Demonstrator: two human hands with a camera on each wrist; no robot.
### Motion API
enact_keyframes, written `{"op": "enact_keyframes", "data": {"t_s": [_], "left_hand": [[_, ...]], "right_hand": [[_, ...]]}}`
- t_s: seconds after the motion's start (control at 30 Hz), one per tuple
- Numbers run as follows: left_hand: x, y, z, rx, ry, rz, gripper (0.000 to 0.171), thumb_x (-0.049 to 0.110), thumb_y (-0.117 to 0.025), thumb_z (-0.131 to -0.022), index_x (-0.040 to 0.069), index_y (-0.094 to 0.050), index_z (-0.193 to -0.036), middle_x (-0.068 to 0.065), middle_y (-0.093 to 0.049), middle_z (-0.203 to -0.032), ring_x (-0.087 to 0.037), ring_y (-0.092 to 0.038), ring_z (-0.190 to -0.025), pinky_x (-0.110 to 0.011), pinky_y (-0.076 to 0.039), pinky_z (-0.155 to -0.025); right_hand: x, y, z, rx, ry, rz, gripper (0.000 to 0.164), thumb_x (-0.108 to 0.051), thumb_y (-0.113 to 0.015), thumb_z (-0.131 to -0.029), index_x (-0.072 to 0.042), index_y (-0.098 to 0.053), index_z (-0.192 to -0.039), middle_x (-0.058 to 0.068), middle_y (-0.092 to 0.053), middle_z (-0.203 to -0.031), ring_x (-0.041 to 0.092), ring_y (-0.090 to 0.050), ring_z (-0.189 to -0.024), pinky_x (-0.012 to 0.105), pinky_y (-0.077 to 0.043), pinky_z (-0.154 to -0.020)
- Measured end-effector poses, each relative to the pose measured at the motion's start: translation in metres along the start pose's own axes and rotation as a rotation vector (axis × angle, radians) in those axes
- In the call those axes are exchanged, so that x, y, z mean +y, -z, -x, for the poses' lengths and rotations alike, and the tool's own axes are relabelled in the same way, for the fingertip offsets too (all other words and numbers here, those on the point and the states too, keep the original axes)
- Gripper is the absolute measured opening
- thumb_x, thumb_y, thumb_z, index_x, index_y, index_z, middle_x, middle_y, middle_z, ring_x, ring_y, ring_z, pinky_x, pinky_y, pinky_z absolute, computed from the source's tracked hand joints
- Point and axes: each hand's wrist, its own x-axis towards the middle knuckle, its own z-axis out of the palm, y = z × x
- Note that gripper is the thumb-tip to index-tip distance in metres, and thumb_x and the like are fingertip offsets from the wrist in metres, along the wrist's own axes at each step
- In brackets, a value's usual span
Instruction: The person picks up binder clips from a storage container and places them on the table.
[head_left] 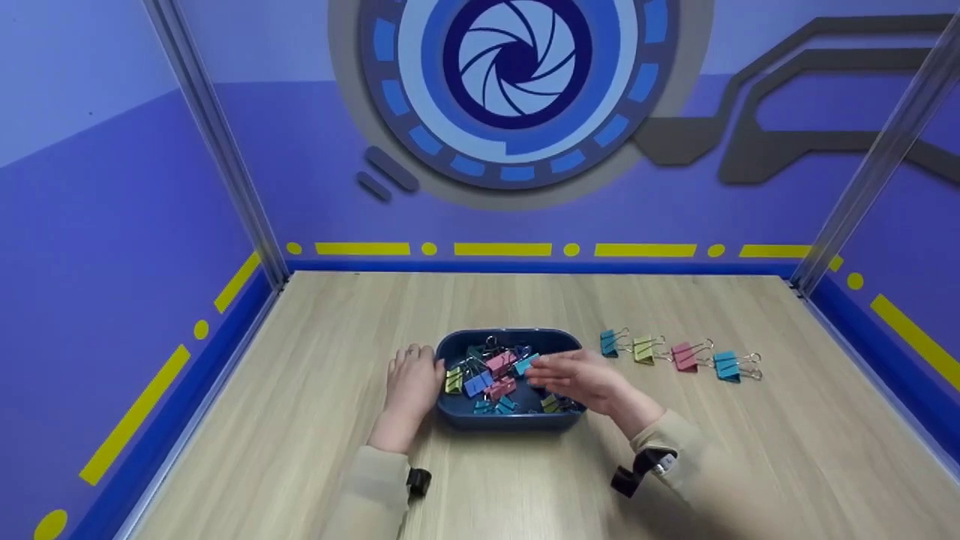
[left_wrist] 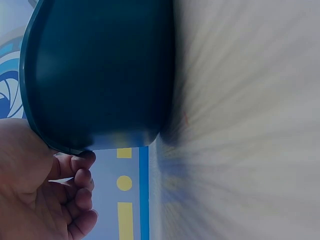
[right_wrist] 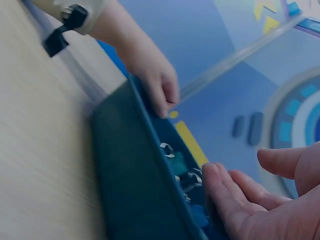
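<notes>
A dark blue plastic tub [head_left: 510, 422] stands on the table with a jumble of colourful binder clips [head_left: 501, 363] inside it. My left hand [head_left: 412, 379] grips the tub's left rim, and the left wrist view shows its curled fingers [left_wrist: 82, 200] beside the outer wall. Over the tub's right side my right hand [head_left: 581, 381] reaches in with straight fingers and holds nothing. Its fingertips are close to a light blue binder clip [head_left: 527, 365]. In the right wrist view the thumb stands apart from the fingers. Part of the right rim is hidden under this hand.
Right of the tub, several binder clips lie in a slanting row: a blue one [head_left: 609, 343], a yellow-green one [head_left: 644, 350], a pink one [head_left: 685, 357] and another blue one [head_left: 727, 366]. Printed blue panels [head_left: 300, 165] wall in the wooden table [head_left: 315, 442] at the back and sides.
</notes>
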Motion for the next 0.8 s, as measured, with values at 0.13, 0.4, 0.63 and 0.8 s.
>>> {"op": "enact_keyframes", "data": {"t_s": [0.13,0.4,0.63,0.8], "left_hand": [[0.001,0.000,0.001,0.026,-0.019,-0.003,0.025,0.023,-0.062,-0.098,-0.001,-0.066,-0.102,-0.021,-0.067,-0.102,-0.040,-0.059,-0.100,-0.050,-0.045,-0.086],[0.001,0.001,0.000,0.039,-0.027,-0.030,0.023,0.021,-0.063,-0.097,-0.002,-0.067,-0.101,-0.020,-0.067,-0.099,-0.039,-0.060,-0.097,-0.049,-0.046,-0.082],[0.001,0.002,-0.001,0.008,-0.005,-0.032,0.026,0.023,-0.062,-0.098,-0.002,-0.067,-0.106,-0.020,-0.067,-0.104,-0.039,-0.060,-0.102,-0.050,-0.045,-0.087],[0.001,0.002,-0.001,-0.005,0.005,-0.032,0.025,0.023,-0.062,-0.099,-0.001,-0.066,-0.106,-0.019,-0.066,-0.104,-0.038,-0.059,-0.102,-0.050,-0.045,-0.087]], "right_hand": [[0.004,-0.010,-0.006,-0.024,-0.044,0.008,0.050,-0.015,-0.052,-0.106,0.019,-0.042,-0.142,0.027,-0.062,-0.137,0.022,-0.071,-0.116,0.036,-0.050,-0.107],[0.005,-0.021,-0.016,0.017,-0.144,0.039,0.039,-0.010,-0.051,-0.105,0.018,-0.052,-0.132,0.024,-0.073,-0.119,0.033,-0.072,-0.115,0.042,-0.050,-0.108],[0.008,-0.025,-0.028,-0.004,-0.189,0.002,0.034,-0.007,-0.050,-0.105,0.018,-0.054,-0.128,0.031,-0.068,-0.124,0.037,-0.071,-0.116,0.045,-0.051,-0.106],[0.011,-0.027,-0.035,-0.017,-0.217,0.003,0.035,-0.009,-0.049,-0.106,0.017,-0.055,-0.129,0.031,-0.068,-0.124,0.033,-0.073,-0.111,0.042,-0.053,-0.103]]}}
